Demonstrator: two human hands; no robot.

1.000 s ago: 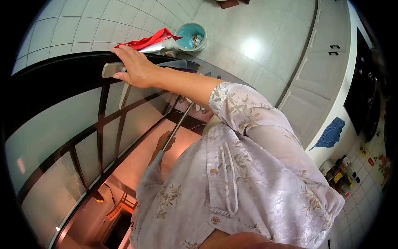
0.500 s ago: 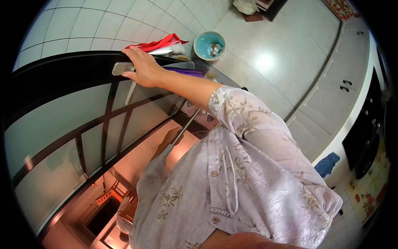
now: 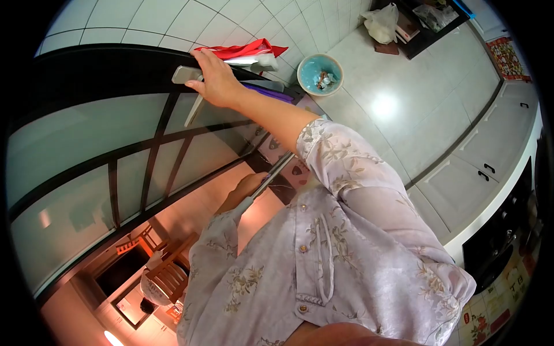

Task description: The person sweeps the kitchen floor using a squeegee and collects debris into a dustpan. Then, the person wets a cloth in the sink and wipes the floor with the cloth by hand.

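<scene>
I am hooking right hand over frosted-paned door, left hand gripping metallic pole, far end hidden.

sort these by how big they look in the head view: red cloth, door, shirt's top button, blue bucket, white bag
1. door
2. blue bucket
3. red cloth and white bag, too alike to rank
4. shirt's top button
</scene>
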